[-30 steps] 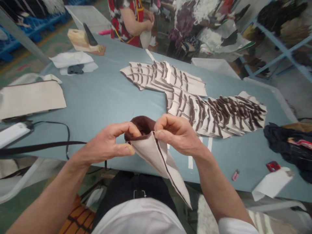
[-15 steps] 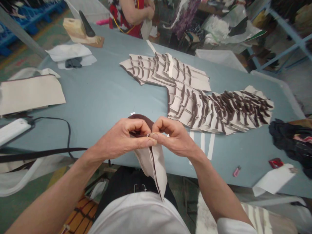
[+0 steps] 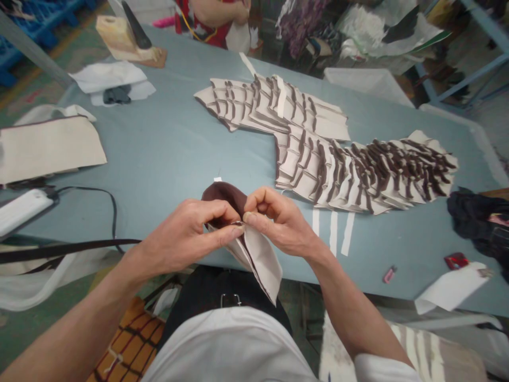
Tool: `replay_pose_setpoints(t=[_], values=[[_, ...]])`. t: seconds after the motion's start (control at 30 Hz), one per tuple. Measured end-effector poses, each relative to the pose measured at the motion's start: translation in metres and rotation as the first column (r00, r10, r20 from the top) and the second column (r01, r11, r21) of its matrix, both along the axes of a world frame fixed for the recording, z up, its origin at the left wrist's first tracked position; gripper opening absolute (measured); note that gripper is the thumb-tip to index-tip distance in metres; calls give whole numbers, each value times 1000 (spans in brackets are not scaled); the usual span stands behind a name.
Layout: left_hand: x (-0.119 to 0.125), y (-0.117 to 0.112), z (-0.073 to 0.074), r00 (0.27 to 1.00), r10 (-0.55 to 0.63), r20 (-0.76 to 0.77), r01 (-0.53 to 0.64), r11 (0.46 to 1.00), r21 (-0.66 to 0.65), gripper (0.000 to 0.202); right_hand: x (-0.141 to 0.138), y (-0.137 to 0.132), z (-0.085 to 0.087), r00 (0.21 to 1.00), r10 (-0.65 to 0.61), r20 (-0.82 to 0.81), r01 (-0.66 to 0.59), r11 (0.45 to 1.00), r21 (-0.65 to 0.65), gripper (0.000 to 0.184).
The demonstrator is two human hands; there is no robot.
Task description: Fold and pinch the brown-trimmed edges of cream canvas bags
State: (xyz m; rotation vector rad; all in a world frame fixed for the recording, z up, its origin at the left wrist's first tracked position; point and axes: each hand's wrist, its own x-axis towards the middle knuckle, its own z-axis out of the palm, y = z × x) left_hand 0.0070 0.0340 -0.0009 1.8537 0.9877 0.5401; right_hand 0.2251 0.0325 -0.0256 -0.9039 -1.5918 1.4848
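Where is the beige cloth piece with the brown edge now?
The beige cloth piece is at lower centre of the head view, pinched between the left hand and right hand, below the rows of brown-edged pieces on the blue-grey table.

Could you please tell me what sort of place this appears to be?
It looks like a garment workshop: a long grey-blue worktable, overlapping beige fabric pieces with brown edging, and heaped fabric behind.

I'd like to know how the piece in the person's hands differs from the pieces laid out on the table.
The held piece is single and folded, raised between the left hand and right hand; the laid-out pieces are many, flat and overlapping on the blue table. Both are pale with dark brown edging.
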Motion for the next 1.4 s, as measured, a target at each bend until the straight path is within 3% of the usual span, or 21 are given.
replay_pose_setpoints(t=[0.13,0.37,0.57,0.77,1.13,1.27,1.4], values=[[2,-11,0,998,51,29,-55,984,167,18,-1,-6,-1,999,11,38,-12,999,40,18],[0,-18,-5,989,150,1,-147,970,195,16,-3,-5,-4,976,47,213,-72,991,112,29],[-16,-19,-6,995,81,-54,-61,951,304,12,-5,-4,-3,974,120,192,-137,988,77,16],[-24,-21,-6,995,13,-102,33,899,437,16,-10,-3,0,973,83,217,-115,984,138,12],[-14,-24,-9,972,141,-190,-8,822,569,21,-18,-8,-7,978,-15,209,-11,992,122,16],[-12,-21,-9,973,177,-145,-81,862,501,21,-19,-8,-7,977,-20,213,3,997,81,18],[-10,-14,-4,979,198,-50,-186,967,173,18,-23,-9,-4,980,-15,196,12,1000,18,23]])
